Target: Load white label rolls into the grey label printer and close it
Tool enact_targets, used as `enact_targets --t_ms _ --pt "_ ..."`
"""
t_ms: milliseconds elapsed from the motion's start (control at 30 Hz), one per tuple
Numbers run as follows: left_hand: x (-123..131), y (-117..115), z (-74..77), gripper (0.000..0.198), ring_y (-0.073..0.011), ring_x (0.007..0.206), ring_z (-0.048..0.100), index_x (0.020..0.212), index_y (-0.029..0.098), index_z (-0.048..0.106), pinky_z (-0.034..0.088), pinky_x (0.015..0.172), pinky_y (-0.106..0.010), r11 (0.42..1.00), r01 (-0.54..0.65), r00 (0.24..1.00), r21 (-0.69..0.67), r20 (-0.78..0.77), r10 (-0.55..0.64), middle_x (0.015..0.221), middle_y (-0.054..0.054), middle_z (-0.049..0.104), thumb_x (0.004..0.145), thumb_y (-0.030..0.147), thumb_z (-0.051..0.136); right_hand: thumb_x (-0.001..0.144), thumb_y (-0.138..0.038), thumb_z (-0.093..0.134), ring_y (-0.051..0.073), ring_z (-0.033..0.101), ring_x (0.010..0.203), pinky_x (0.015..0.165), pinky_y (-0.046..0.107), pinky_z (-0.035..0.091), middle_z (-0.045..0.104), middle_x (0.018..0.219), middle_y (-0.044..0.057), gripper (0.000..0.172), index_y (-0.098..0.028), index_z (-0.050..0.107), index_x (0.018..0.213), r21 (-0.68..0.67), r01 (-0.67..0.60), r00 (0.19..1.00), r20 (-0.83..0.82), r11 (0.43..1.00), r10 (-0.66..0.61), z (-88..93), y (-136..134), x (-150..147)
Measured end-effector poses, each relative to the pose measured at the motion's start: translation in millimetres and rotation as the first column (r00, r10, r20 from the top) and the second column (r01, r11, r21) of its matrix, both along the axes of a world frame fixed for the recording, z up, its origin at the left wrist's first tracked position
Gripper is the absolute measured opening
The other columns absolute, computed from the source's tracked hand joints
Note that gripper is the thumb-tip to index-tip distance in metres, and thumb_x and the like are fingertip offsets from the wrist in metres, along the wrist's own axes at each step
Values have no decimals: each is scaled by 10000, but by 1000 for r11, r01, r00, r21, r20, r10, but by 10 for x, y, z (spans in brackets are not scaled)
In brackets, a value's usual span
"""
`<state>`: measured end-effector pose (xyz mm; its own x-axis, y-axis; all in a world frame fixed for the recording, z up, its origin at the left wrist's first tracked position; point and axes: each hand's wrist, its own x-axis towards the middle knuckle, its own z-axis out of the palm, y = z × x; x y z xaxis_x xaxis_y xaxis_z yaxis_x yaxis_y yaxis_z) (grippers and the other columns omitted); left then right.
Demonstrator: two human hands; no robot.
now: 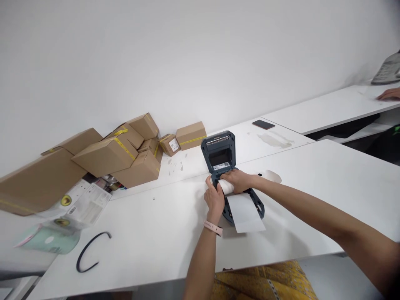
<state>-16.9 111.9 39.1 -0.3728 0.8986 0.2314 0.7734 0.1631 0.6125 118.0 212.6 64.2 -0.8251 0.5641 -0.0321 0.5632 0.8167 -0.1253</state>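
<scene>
A dark blue label printer (229, 208) stands on the white table with its lid (218, 156) raised. Inside its body lies a white paper roll (226, 187), and a blank strip of paper (246, 213) runs from it out over the printer's front. My left hand (214, 199) is closed at the roll's left end, against the printer's side. From the right, my right hand (238, 180) reaches over the other end, fingers curled around the roll. The fingertips inside the printer are partly hidden.
Cardboard boxes (106, 156) with yellow tape are piled at the back left. Plastic-wrapped packages (84, 204), a mint-green pouch (51, 239) and a black headband (83, 254) lie left. Behind the printer lies a phone (263, 124). Another person's hand (389, 94) appears far right.
</scene>
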Motion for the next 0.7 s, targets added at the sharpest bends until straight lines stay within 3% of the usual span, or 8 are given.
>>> enact_targets --t_ms 200,333,500,600,700 --pt "6 -11 3 499 -278 899 692 1432 172 284 449 793 -357 1000 13 1000 11 10 -13 951 -110 732 959 285 393 560 -191 697 288 588 1061 876 368 476 616 1162 102 698 -186 491 1227 -104 -84 977 -204 991 61 -32 88 145" --pt "13 -9 11 509 -288 850 696 1449 159 264 455 760 -364 1000 18 1000 6 -2 -18 870 -98 730 963 276 359 548 -172 701 310 565 1053 855 382 479 592 1130 131 675 -160 509 1195 -20 -67 985 -160 998 63 35 59 88" --pt "23 3 33 536 -285 842 702 1465 155 260 462 769 -363 1000 8 1000 -16 -12 -8 858 -99 730 946 235 368 522 -143 720 343 545 1064 790 392 493 580 1130 142 704 -188 531 1198 8 -39 998 -58 999 39 269 -42 36" --pt "27 3 45 546 -291 844 704 1475 150 244 465 768 -367 1000 12 1000 -24 -19 -12 852 -103 732 954 256 367 538 -133 704 322 553 1070 821 391 489 592 1152 107 701 -229 533 1211 -62 -52 976 -217 997 38 469 -115 202" --pt "24 3 35 543 -294 838 704 1475 139 231 469 765 -376 999 20 1000 -34 -22 -20 856 -110 734 970 301 344 606 -247 726 291 570 1094 890 379 485 596 1214 56 696 -275 507 1266 -258 -91 891 -453 962 -37 673 -206 610"
